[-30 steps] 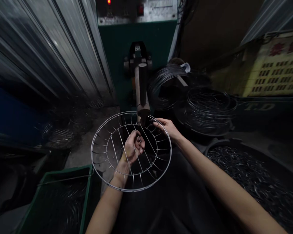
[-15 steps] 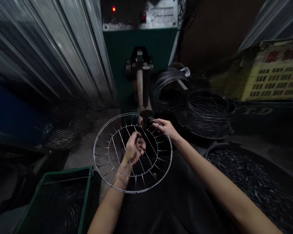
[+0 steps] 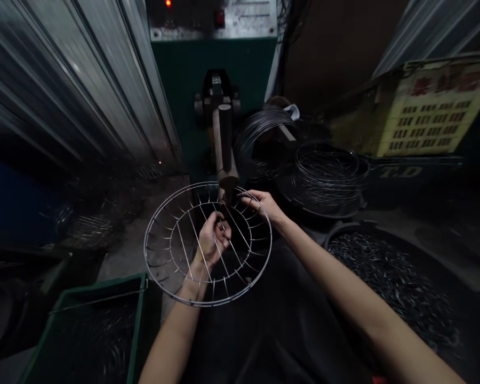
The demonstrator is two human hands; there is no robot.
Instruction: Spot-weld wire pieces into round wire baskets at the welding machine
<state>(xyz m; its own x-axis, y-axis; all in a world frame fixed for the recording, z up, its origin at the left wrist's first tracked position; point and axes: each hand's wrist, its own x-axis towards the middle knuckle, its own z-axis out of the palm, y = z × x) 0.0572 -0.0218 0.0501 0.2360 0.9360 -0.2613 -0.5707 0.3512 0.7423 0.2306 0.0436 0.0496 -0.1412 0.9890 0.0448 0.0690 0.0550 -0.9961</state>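
A round wire basket (image 3: 208,304) has a double outer rim, a smaller inner ring and several parallel bars. Its far edge lies at the lower end of the machine's thick metal arm (image 3: 225,138). My left hand (image 3: 214,237) is among the bars, palm up, with wires crossing over the wrist. Its fingers are curled closed near the arm's tip; what they hold is unclear. At the far right of the rim, my right hand (image 3: 266,205) has its fingers closed on the basket, with fingertips close to the arm's tip. The exact contact at the tip is too dark to see.
A green machine (image 3: 208,53) with a lit red lamp stands ahead. Wire coils (image 3: 332,173) and a yellow crate (image 3: 428,114) are to the right. A black tub (image 3: 336,229) holds many small metal pieces. At lower left is a green crate (image 3: 138,325); corrugated metal (image 3: 76,69) rises behind.
The whole view has shifted slightly, so everything appears farther left and a little higher. Both hands and the basket keep nearly the same place against the machine arm.
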